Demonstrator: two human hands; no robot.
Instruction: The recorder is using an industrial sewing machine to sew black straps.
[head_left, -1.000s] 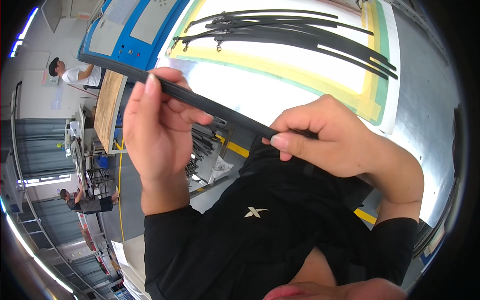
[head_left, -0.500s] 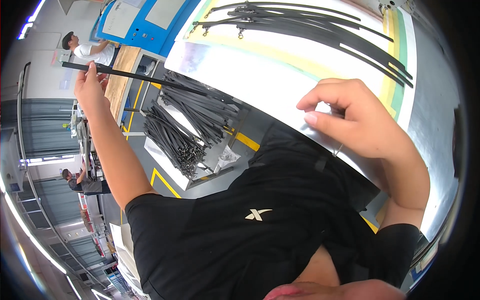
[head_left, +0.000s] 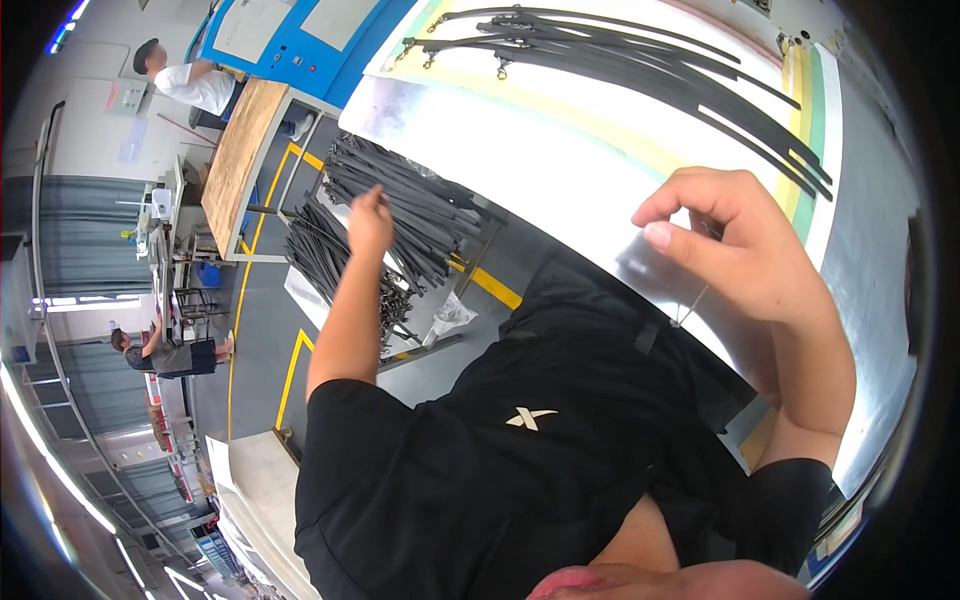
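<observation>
My left hand reaches over the heaped black straps on the left. Its fingers are closed; whatever is in them, if anything, cannot be made out against the dark pile. My right hand hovers by the near edge of the white-topped table. It is loosely curled, with thumb and forefinger slightly apart and nothing visible between them. On the far part of that table lie several long black straps with metal hooks at their left ends. A thin metal rod shows below my right wrist.
A clear plastic bag lies beside the heap. A wooden-topped bench and a blue machine stand at the far left. One person is by the bench; another person is farther off. Yellow lines mark the floor.
My left hand has come down and rightward from the far left, where it held up a black strap's end, to the heap. My right hand keeps its curled pose. The view has shifted slightly.
</observation>
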